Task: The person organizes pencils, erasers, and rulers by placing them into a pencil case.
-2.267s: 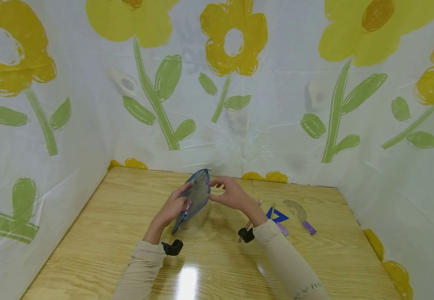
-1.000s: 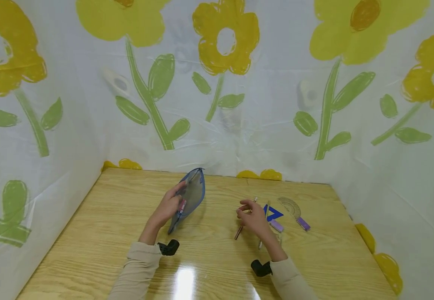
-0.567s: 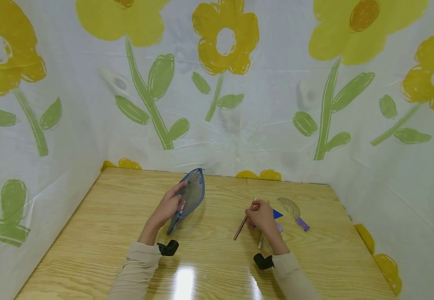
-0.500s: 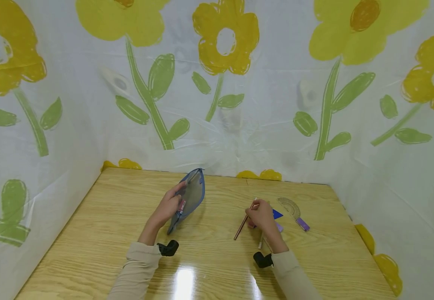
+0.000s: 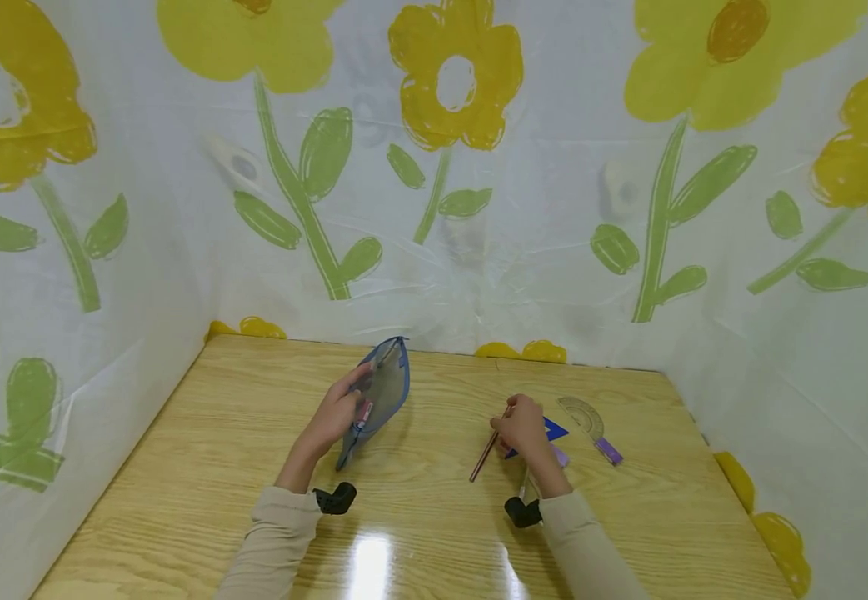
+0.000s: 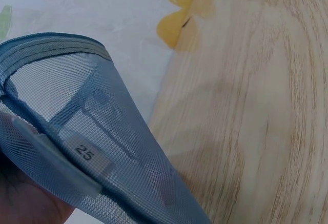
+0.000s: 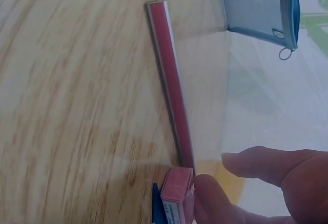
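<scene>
My left hand [image 5: 335, 415] grips a blue mesh zip pouch [image 5: 389, 392], tilted above the table with its mouth gaping to the right. A small pink piece [image 5: 364, 411] shows in it beside my fingers. In the left wrist view the pouch [image 6: 118, 116] shows a tag reading 25. My right hand [image 5: 521, 427] is low over the upper end of a dark red pencil [image 5: 483, 457]. In the right wrist view two fingertips stand apart; one touches or covers the pencil's [image 7: 174, 85] end, beside a pink eraser [image 7: 177, 190].
Right of the right hand lie a blue set square [image 5: 556, 429], a lilac eraser [image 5: 561, 456], a clear protractor [image 5: 584, 415] and a purple block [image 5: 609, 451]. Another thin stick is partly hidden under the right wrist. A flower-printed white cloth [image 5: 554, 275] walls the wooden table [image 5: 254, 417].
My right hand has left the pouch's rim, moved right and down to the pencil, and shifted only slightly in the last half second. The left hand keeps its grip on the pouch.
</scene>
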Demonstrator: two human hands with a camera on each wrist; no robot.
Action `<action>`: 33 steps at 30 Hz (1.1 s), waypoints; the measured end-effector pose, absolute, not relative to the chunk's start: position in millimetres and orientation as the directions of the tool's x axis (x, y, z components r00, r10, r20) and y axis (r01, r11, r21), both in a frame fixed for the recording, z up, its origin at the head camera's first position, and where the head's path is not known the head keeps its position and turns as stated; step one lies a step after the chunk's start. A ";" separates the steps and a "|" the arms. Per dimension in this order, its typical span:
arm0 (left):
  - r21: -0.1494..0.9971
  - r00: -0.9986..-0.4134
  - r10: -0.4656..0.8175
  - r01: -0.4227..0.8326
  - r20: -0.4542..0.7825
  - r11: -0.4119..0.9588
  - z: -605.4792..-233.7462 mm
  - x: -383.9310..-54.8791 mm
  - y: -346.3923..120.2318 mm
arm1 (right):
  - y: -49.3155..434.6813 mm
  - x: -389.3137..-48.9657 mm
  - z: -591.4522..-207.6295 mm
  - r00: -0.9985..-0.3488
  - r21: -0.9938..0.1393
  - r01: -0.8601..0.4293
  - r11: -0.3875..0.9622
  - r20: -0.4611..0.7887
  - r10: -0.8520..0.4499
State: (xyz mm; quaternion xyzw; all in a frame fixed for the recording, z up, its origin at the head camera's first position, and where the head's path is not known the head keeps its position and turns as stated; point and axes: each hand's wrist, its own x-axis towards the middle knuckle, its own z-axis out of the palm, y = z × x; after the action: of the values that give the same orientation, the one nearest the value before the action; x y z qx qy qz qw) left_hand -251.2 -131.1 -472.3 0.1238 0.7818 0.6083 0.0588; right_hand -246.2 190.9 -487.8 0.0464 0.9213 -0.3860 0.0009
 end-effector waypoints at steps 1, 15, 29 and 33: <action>0.966 -0.962 0.266 0.123 0.059 0.229 -472.1 -251.2 -131.3 | 191.1 -245.7 -487.5 -0.996 -0.706 0.083 0.704 -0.031 0.086; 0.965 -0.960 0.274 0.121 0.055 0.231 -469.8 -250.9 -131.3 | 184.0 -253.0 -492.3 -0.995 -0.736 0.095 0.670 -0.083 0.050; 0.975 -0.955 0.290 0.121 0.063 0.188 -473.4 -251.2 -131.0 | 173.6 -260.1 -499.5 -0.998 -0.640 0.061 0.766 -0.038 0.048; 0.973 -0.961 0.270 0.116 0.059 0.201 -475.1 -250.6 -132.9 | 169.9 -260.3 -497.4 -0.997 -0.628 0.071 0.775 -0.075 0.031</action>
State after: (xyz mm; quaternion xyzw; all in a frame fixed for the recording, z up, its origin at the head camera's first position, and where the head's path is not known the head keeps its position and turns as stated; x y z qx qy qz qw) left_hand -250.6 -132.9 -475.1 0.1248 0.7723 0.6197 0.0623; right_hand -260.3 169.9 -497.4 0.0272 0.9416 -0.3343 0.0300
